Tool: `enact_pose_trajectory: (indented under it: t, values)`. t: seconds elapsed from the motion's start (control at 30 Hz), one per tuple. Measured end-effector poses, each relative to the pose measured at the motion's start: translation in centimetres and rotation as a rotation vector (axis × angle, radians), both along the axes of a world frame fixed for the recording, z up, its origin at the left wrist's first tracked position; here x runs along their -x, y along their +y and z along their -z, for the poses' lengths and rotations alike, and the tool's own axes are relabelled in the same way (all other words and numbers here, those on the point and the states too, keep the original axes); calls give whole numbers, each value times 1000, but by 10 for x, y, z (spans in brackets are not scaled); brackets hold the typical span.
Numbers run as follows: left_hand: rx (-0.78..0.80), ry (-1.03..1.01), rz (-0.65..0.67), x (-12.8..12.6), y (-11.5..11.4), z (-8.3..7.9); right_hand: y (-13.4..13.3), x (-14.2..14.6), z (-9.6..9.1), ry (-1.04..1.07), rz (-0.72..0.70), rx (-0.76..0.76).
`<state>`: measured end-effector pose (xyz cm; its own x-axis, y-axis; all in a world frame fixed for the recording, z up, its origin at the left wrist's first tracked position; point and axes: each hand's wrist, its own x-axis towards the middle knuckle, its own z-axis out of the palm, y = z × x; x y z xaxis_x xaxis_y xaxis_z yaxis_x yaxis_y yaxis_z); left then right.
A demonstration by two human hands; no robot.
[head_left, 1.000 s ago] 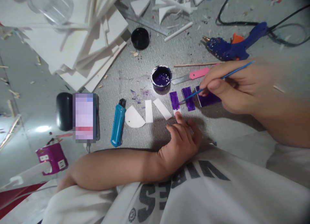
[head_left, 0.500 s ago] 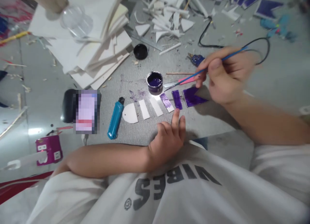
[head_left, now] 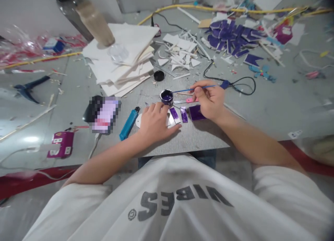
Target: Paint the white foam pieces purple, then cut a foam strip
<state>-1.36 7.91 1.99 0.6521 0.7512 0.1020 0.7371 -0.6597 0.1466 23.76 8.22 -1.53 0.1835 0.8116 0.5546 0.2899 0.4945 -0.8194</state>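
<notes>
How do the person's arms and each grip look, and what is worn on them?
Both arms are bare below short white sleeves. The left grip and right grip are bare hands, with no glove, ring or watch visible. The sleeves belong to a white T-shirt with dark grey lettering.

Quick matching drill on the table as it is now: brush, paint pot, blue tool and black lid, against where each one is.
1 brush
2 paint pot
3 blue tool
4 black lid

a by the white boards
b in the right hand
c left of the left hand
d at the brush tip

Pairs: 1-b, 2-d, 3-c, 4-a
</notes>
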Motion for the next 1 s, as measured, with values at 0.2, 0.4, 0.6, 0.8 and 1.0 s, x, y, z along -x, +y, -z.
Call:
enact_pose_trajectory:
  t: [0.2,0.4,0.6,0.8,1.0]
  values:
    - [129,-51,-25,6,11,22,1,13,-5,-287,6,13]
    - [120,-74,-30,2,12,30,1,17,-4,-347,28,18]
    - [119,-113,-17,0,10,35,2,16,-1,-339,46,15]
    - [138,-136,-24,-1,9,34,0,16,-2,-202,80,24]
    - [147,-143,-19,0,9,31,-1,0,-5,-68,113,-23]
